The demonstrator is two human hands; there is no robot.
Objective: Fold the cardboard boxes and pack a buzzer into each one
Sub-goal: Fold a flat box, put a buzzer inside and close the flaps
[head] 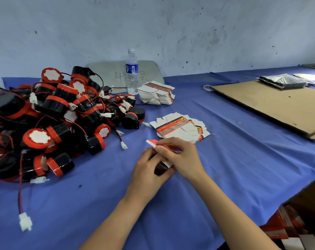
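Observation:
Both hands hold one small red-and-white cardboard box [154,143] just above the blue tablecloth. My left hand [149,170] grips its lower part from beneath. My right hand [180,156] pinches its upper flap from above. Most of the box is hidden by the fingers. A fanned pile of flat box blanks [182,129] lies just behind the hands. A taller stack of blanks [156,92] stands farther back. A large heap of black-and-red buzzers [53,120] with red and black wires and white plugs fills the left side.
A clear water bottle [132,71] stands behind the taller stack, in front of a grey tray [149,69] leaning on the wall. Brown cardboard sheets [279,105] lie at the right with a plastic bag [283,81] on them. Folded boxes [288,224] sit below the table's right edge.

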